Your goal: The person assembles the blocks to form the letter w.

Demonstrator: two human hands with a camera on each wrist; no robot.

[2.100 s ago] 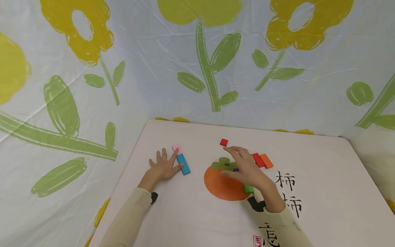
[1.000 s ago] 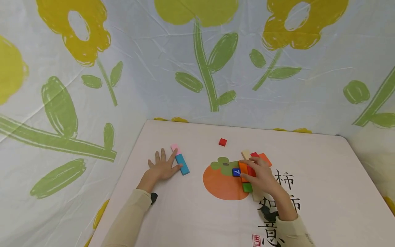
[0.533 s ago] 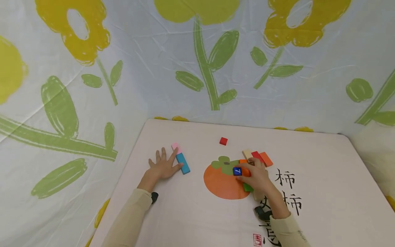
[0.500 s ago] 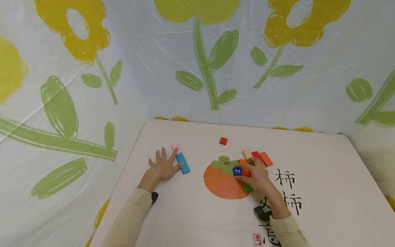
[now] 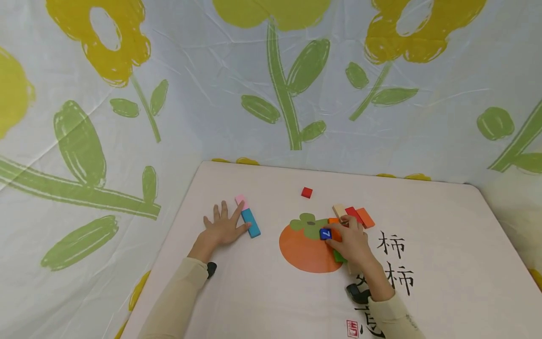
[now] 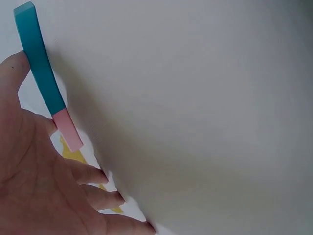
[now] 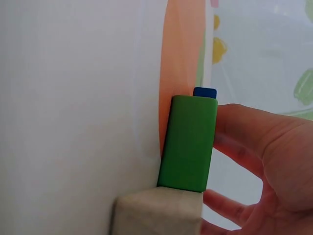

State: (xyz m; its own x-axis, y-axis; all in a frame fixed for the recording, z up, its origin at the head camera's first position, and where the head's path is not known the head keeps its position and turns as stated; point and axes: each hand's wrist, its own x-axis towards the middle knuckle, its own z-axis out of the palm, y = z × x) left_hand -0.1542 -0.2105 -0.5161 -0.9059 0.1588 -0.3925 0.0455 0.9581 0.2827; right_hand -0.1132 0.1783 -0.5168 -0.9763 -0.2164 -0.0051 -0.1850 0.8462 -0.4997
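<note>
My left hand (image 5: 221, 229) lies flat with fingers spread. Its thumb touches a long blue block (image 5: 251, 223) and its index finger a small pink block (image 5: 240, 201), set end to end. In the left wrist view both blocks (image 6: 42, 68) form one line beside the palm. My right hand (image 5: 354, 242) pinches a small dark blue block marked 7 (image 5: 325, 234) between thumb and index finger. Under and beside that hand sit an orange block (image 5: 333, 220) and a green block (image 7: 188, 142), partly covered. A natural wood block (image 7: 159, 210) adjoins the green one.
A small red block (image 5: 306, 192) lies alone further back. Beyond the right hand are a natural wood block (image 5: 339, 211), a red block (image 5: 352, 214) and an orange-red block (image 5: 366, 218). The table mat (image 5: 262, 292) has a printed persimmon and black characters; flowered cloth (image 5: 237, 61) encloses it.
My right hand has come from above the persimmon print to the block cluster, then brought thumb and index finger round the block marked 7. My left hand stays in place.
</note>
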